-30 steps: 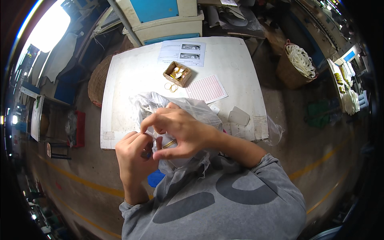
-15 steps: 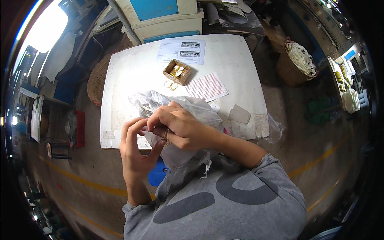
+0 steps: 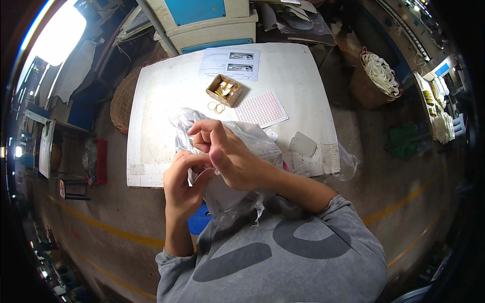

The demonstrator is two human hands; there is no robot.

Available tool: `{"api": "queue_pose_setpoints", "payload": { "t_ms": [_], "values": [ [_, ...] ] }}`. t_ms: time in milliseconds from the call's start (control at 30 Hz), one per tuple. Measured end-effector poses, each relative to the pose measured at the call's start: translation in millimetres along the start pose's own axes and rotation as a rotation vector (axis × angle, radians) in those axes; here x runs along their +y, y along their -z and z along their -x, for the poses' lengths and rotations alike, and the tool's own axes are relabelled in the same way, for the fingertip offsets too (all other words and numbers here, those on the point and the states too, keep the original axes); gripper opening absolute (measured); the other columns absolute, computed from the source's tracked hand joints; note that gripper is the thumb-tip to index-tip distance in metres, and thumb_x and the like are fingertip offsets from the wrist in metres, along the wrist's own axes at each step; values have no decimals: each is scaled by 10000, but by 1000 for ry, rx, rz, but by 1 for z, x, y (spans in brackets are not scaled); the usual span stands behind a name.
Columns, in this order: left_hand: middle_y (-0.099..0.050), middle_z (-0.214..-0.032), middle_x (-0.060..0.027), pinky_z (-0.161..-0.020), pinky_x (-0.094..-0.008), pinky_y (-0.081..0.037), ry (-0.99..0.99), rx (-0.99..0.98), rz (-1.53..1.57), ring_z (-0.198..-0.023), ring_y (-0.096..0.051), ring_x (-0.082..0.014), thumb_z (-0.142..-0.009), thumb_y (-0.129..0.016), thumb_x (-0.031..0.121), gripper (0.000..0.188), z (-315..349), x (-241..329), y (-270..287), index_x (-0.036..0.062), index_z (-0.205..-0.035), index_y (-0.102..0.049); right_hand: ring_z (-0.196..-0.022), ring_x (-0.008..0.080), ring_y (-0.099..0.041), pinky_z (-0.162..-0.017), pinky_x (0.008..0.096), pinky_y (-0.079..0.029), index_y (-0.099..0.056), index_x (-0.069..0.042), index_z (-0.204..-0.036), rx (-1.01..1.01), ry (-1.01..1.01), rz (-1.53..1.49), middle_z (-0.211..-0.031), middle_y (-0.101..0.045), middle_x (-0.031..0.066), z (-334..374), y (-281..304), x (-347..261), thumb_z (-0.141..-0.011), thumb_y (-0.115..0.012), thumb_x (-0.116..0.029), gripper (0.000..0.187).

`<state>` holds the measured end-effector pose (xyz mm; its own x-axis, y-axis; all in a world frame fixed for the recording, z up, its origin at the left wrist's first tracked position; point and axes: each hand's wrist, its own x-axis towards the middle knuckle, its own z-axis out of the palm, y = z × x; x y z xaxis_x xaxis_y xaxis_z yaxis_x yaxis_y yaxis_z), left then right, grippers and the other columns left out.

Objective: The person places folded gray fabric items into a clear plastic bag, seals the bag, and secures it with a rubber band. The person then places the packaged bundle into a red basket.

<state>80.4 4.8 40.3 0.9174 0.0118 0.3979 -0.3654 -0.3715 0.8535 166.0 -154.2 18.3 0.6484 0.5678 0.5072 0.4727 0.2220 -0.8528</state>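
Observation:
A large translucent plastic bag [image 3: 257, 140] lies bunched over the near edge of the table and against my lap. Both hands are above it, close together. My left hand [image 3: 183, 178] has thumb and fingertips brought together, and a small pale bit shows at their tips. My right hand [image 3: 233, 156] is curled, its thumb against the bent fingers, just touching or nearly touching the left fingertips. What the right fingers hold is hidden. Whitish contents [image 3: 186, 120] show through the bag's far left end.
On the white table [image 3: 161, 101] are a small box of metallic pieces [image 3: 225, 91], yellow rings [image 3: 219, 108], a sheet of red marks [image 3: 261, 109], a printed paper [image 3: 230, 63] and pale flat cards [image 3: 303, 144]. A wicker basket [image 3: 124, 103] stands left, a full bin [image 3: 379, 81] right.
My left hand has moved right and closed from a wide curve into a pinch. My right hand has turned, its fingers lifting off the left fingertips. The bag has shifted slightly.

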Motion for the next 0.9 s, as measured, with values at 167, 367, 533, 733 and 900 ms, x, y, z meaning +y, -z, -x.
{"api": "queue_pose_setpoints", "payload": {
  "t_ms": [167,367,533,733,900],
  "values": [
    [-729,-887,-67,-725,-273,-497,148,55,114,-777,-597,-134,-850,-813,-93,314,0,2,-8,12,-1141,-760,-994,312,-546,-1003,486,-417,-368,25,-1424,111,2,-95,-1057,-546,174,0,-7,7,-1134,-251,-656,750],
    [-702,-893,-69,-743,-262,-503,-25,-38,-63,-802,-624,-128,-861,-810,-92,281,-3,-12,2,-4,-1113,-721,-1012,300,-542,-997,464,-424,-394,28,-1376,164,15,-156,-1086,-542,178,-3,-9,10,-1126,-379,-607,683],
    [-683,-955,-73,-773,-265,-522,98,3,178,-849,-645,-115,-897,-759,-124,181,3,-19,0,-18,-999,-655,-1007,249,-532,-945,401,-432,-539,-67,-1295,-27,251,197,-1105,-579,113,-4,19,-6,-983,-720,-353,461],
    [-689,-986,-74,-813,-255,-516,136,-38,319,-895,-649,-114,-961,-737,-84,140,9,-18,-2,-18,-1016,-627,-1054,307,-637,-954,432,-495,-691,-95,-1165,-95,220,386,-1083,-677,87,18,34,-23,-833,-855,-130,372],
    [-689,-1007,-74,-836,-259,-491,178,-69,310,-916,-619,-111,-998,-737,-21,116,4,-10,2,-14,-1033,-627,-1040,267,-699,-909,387,-537,-732,-83,-1089,-28,310,434,-1134,-744,73,25,39,-24,-824,-844,-4,298]
  ]
}}
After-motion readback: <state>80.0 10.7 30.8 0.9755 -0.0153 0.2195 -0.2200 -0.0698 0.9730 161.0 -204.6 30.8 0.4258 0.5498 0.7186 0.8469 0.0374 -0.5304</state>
